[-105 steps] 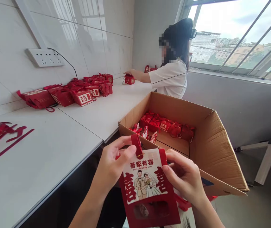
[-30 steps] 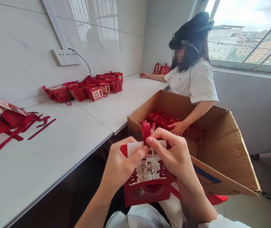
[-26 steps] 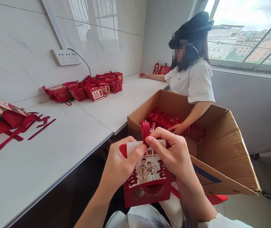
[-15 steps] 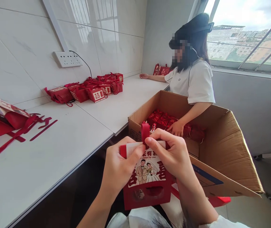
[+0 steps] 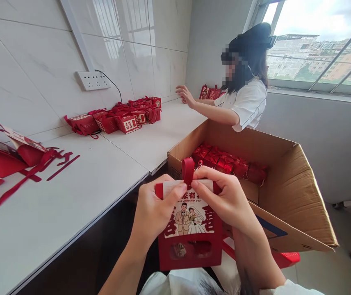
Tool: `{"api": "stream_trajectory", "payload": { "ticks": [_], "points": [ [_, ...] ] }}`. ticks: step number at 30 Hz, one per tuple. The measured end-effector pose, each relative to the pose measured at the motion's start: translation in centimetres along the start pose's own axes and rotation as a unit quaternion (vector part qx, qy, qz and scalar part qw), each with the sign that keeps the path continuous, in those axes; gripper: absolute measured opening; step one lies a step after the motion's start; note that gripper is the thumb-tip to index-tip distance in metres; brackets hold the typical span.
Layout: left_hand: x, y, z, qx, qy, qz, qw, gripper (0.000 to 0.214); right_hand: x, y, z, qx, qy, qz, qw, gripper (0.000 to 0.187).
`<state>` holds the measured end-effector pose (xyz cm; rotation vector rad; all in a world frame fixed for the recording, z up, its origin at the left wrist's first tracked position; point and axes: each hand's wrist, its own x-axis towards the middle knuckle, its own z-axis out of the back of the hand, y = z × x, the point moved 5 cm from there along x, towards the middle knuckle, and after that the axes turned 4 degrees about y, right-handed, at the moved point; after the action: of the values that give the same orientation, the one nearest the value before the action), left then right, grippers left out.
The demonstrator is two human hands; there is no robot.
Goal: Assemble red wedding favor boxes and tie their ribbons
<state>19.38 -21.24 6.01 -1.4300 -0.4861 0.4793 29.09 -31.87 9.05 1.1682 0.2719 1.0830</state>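
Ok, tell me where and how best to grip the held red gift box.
Likely by the red gift box's lower side edges, from left and right: they show uncovered, while the left hand and right hand pinch the top, and the front window seems a poorer hold.

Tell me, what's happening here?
A person's left hand and right hand pinch the top of a red windowed paper gift box at the base of its red ribbon loop. Red ribboned boxes sit inside the open brown cardboard carton; a cluster of red boxes stands on the white tabletop. Beyond, a white-shirted co-worker has one hand over it.
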Motion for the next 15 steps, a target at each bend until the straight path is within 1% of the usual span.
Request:
{"api": "stream_trajectory", "payload": {
  "ticks": [4, 8, 10, 13, 15],
  "points": [
    [-0.4, -0.4, -0.1, -0.026, -0.013, -0.003, 1.000, 0.028, -0.2, 0.1, 0.0, 0.001, -0.012, -0.009, 1.000, 0.012],
    [-0.5, -0.6, -0.2, -0.023, 0.026, 0.001, 0.999, 0.023, -0.6, -0.1, -0.2, 0.038, -0.014, -0.024, 0.999, 0.014],
    [-0.5, -0.6, -0.2, -0.016, 0.031, 0.003, 0.999, 0.022, -0.7, -0.2, 0.0, 0.047, -0.010, -0.022, 0.999, 0.015],
    [-0.5, -0.6, 0.0, -0.008, 0.023, 0.004, 1.000, 0.022, -0.7, -0.7, 0.7, 0.061, 0.029, -0.014, 0.998, 0.025],
    [-0.3, -0.5, -0.1, -0.012, 0.032, 0.011, 0.999, 0.023, -0.3, -1.3, 1.7, 0.101, 0.051, -0.002, 0.994, 0.033]
  ]
}}
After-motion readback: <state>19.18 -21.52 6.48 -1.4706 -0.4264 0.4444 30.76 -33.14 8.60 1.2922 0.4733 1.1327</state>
